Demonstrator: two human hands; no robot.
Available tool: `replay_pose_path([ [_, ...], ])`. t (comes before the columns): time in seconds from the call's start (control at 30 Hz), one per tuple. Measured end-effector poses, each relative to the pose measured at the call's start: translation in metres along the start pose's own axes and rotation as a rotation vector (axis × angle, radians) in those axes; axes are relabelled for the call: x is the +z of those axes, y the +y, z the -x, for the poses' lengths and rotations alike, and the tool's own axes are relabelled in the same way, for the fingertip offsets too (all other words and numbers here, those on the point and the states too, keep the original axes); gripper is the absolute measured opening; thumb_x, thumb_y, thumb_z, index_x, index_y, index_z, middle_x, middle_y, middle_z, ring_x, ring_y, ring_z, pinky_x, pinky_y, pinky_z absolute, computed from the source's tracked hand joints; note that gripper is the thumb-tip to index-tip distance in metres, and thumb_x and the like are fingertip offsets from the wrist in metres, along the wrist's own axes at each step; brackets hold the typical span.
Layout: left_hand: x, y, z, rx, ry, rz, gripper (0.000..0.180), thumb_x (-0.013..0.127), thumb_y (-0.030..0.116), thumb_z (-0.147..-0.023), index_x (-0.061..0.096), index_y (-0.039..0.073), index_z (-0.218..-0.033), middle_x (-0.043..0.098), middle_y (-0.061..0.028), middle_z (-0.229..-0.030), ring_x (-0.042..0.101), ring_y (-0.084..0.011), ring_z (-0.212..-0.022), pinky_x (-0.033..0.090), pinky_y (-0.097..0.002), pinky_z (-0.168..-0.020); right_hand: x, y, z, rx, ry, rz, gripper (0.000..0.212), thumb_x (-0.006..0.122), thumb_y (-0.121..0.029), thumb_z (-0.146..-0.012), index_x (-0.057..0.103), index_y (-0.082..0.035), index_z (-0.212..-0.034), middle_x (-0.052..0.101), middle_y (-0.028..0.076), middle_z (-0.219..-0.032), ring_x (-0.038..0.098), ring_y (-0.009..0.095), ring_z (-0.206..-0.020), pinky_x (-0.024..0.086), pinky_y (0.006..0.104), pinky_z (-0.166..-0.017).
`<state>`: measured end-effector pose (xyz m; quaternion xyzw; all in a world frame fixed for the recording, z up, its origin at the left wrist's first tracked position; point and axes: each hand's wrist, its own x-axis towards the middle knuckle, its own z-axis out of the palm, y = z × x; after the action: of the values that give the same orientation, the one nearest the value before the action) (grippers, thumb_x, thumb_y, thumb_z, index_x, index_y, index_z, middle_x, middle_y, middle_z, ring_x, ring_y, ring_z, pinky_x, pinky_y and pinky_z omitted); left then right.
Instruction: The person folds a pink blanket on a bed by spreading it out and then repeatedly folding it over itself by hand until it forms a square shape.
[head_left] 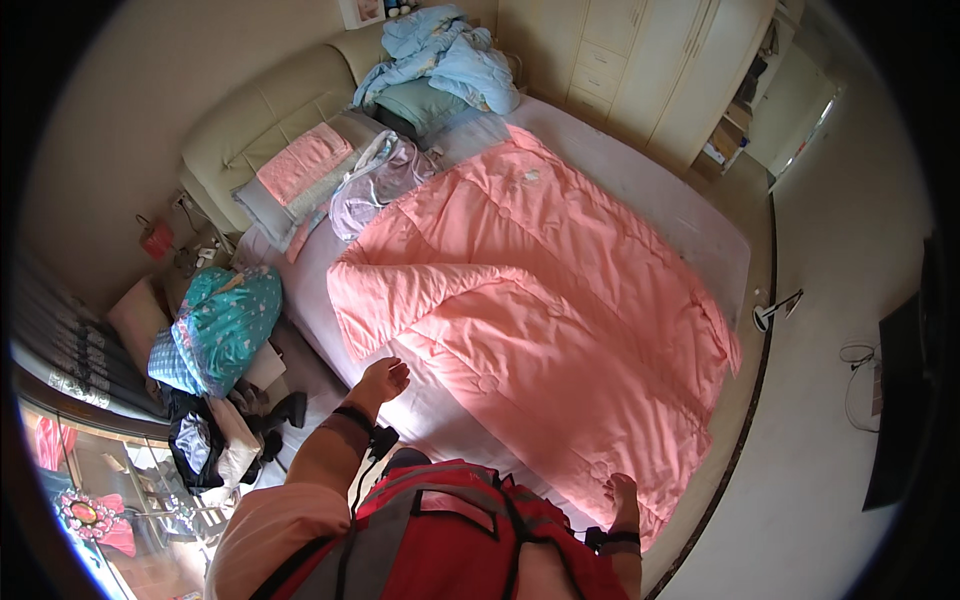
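Note:
A pink quilt [560,330] lies spread over the bed, its left part folded back in a raised flap. Just off its near left edge, above the pale sheet, is my left hand [385,379]; its fingers are loosely bent with nothing visible in them. My right hand [621,490] is over the quilt's near right part. Those fingers look slightly apart, and whether they touch the cloth is hard to see. Black bands circle both wrists.
Pillows with a pink towel [304,163] and a lilac garment [378,188] lie by the headboard [262,135]. A blue bedcover [450,62] is heaped in the far corner. Left of the bed stands a pile with a teal bundle [232,320]. A wardrobe [640,60] lines the far wall.

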<state>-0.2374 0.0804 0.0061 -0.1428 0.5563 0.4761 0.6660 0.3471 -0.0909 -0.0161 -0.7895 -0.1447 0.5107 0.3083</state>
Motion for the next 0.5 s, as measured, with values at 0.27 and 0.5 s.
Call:
replay_pose_path([
  [0.27,-0.074,0.11,-0.081,-0.005,0.19,0.032,0.012,0.052,0.021,-0.082,0.053,0.01,-0.088,0.056,-0.0065,-0.079,0.054,-0.0226,-0.073,0.045,-0.0394,-0.071,0.129,-0.041,0.023,0.096,-0.039,-0.008,0.018,0.054,-0.017,-0.078,0.054,-0.008,-0.094,0.056,0.004,-0.075,0.057,0.017,-0.062,0.043,0.0296,-0.053],
  [0.5,-0.123,0.187,-0.146,0.039,0.275,-0.03,0.015,0.058,0.023,-0.079,0.053,0.011,-0.086,0.051,-0.0029,-0.071,0.051,-0.0187,-0.065,0.045,-0.035,-0.061,0.275,-0.101,0.037,0.066,-0.143,0.162,0.021,0.056,-0.017,-0.078,0.055,-0.006,-0.096,0.057,0.005,-0.076,0.058,0.016,-0.067,0.044,0.0278,-0.058],
])
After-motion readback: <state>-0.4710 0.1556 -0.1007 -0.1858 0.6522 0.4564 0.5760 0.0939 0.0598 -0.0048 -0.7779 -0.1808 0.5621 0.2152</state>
